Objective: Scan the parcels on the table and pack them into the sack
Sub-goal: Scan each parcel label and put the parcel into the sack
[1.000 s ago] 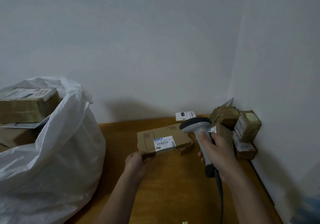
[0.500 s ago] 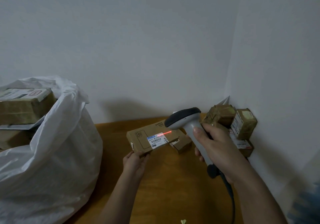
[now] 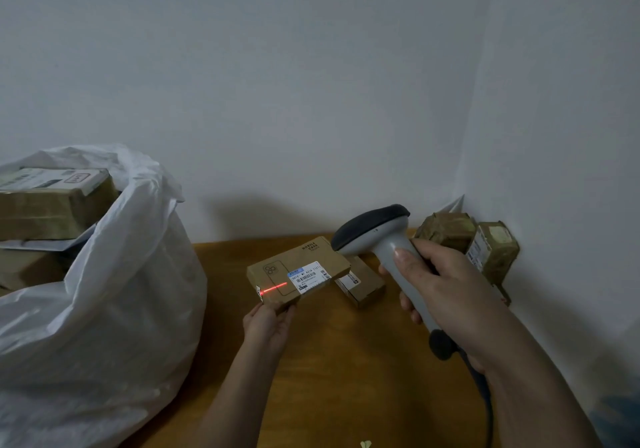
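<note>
My left hand (image 3: 268,326) grips the near end of a flat brown cardboard parcel (image 3: 304,260) with a white barcode label, lifted a little above the wooden table (image 3: 311,378). My right hand (image 3: 446,295) holds a grey handheld scanner (image 3: 377,236) by its handle, head aimed left at the parcel. A red laser line falls on the parcel's left part, just left of the label. The big white sack (image 3: 114,309) stands at the left, open at the top, with taped brown parcels (image 3: 52,205) inside.
A small brown box (image 3: 363,284) lies on the table behind the held parcel. Taped brown parcels (image 3: 450,231) are stacked in the right corner against the wall (image 3: 554,135). The scanner's dark cable (image 3: 481,392) hangs down at the lower right.
The scanner rose and came closer to me. The parcel shifted slightly left, and the red laser line slid off the label toward the parcel's left end.
</note>
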The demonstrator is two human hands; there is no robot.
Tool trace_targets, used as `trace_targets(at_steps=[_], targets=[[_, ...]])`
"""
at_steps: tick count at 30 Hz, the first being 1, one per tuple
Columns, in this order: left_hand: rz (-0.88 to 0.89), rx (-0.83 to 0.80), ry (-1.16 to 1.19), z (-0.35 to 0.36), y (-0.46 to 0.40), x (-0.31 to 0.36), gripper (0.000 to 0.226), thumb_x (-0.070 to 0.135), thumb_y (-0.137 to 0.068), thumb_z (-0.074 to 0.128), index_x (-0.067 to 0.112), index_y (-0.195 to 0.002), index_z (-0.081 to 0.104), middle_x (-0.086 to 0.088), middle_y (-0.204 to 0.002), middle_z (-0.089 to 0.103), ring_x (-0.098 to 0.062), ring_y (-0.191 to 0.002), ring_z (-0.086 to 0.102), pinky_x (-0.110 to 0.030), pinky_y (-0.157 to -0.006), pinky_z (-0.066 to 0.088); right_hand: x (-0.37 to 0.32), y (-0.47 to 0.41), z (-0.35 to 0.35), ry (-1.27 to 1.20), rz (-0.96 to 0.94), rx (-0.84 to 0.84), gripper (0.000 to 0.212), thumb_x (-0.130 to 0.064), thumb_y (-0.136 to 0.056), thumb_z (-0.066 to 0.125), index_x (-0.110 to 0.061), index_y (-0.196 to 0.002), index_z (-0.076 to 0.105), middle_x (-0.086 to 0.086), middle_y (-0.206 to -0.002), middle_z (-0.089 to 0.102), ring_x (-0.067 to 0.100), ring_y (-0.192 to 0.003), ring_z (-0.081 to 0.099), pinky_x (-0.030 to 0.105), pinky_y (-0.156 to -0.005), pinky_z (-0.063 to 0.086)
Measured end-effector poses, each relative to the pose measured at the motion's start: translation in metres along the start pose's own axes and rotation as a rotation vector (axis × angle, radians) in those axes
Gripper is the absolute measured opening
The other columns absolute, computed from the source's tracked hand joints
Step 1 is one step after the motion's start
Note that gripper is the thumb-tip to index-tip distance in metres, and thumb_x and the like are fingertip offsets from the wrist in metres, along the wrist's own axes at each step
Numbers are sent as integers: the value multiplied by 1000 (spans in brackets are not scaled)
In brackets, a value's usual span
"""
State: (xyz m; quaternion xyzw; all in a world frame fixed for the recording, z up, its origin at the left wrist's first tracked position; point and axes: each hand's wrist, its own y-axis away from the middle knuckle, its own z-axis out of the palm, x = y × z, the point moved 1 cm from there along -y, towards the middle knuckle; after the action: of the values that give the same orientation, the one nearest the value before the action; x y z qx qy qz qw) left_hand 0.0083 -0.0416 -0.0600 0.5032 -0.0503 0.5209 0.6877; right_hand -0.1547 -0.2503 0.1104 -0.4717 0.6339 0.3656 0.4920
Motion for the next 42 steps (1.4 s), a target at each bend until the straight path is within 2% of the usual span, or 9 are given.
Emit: trace_targets(at_steps=[5,15,19,23,26,30,34,38,42], targets=[[-1,-18,7,-2,3,4,56,-6,-94,50,13,-145,36,-27,-128,56,-38,-108,63,-40,-70,58,-6,-2,8,20,11,-15,26,-39,-99,46,-21,-100,64,3,-65,61,12,-59,58,28,-60,49],[16,-90,32,-2,13,19,54,-4,-94,50,12,-145,36,-27,-127,56,-39,-109,63,-39,-71,60,-10,-17,43,75,-21,-40,21,-37,-101,45,-23,-99,60,2,-72,60,8,-61,56,23,-58,45],[28,-114,51,-2,19,26,52,-3,-95,49,11,-144,36,-27,-128,55,-39,-109,63,-36,-58,61,-10,-26,55,71,-17,-58,19,-36,-101,45,-23,-95,59,4,-83,64,11,-68,60,31,-64,52],[91,-152,29,1,39,37,48,-2,-95,51,8,-140,38,-26,-126,57,-37,-107,64,-35,-68,62,-13,-27,61,42,-34,-45,20,-38,-100,46,-25,-93,59,4,-74,62,15,-66,61,36,-66,54],[257,-144,-11,6,64,51,43,0,-94,54,16,-131,39,-22,-124,58,-34,-105,66,-27,-61,60,-20,-25,66,-60,-64,2,20,-39,-100,46,-28,-90,59,5,-70,64,18,-65,62,37,-63,54],[557,-251,0,10,100,78,48,1,-94,54,29,-130,41,-18,-123,58,-29,-110,65,-37,-88,56,-29,-25,79,-259,-73,107,26,-37,-101,44,-19,-95,62,6,-65,61,15,-56,56,32,-55,47],[844,-236,30,3,126,113,48,3,-95,54,35,-130,45,-18,-119,59,-27,-113,64,-39,-95,53,-36,-26,94,-360,-104,139,25,-36,-101,45,-16,-98,61,7,-64,60,16,-54,54,33,-52,45],[1079,-92,182,-10,133,155,51,1,-96,54,32,-134,40,-5,-123,63,-21,-114,64,-31,-87,57,-41,-25,115,-359,-102,55,26,-35,-101,45,-14,-98,61,9,-65,59,15,-52,53,30,-49,42],[1162,121,384,-31,128,199,52,1,-91,56,29,-131,38,-22,-129,50,-28,-115,62,-29,-80,57,-45,-22,138,-354,-89,-27,24,-34,-101,45,-18,-96,62,9,-65,59,15,-53,53,29,-50,43]])
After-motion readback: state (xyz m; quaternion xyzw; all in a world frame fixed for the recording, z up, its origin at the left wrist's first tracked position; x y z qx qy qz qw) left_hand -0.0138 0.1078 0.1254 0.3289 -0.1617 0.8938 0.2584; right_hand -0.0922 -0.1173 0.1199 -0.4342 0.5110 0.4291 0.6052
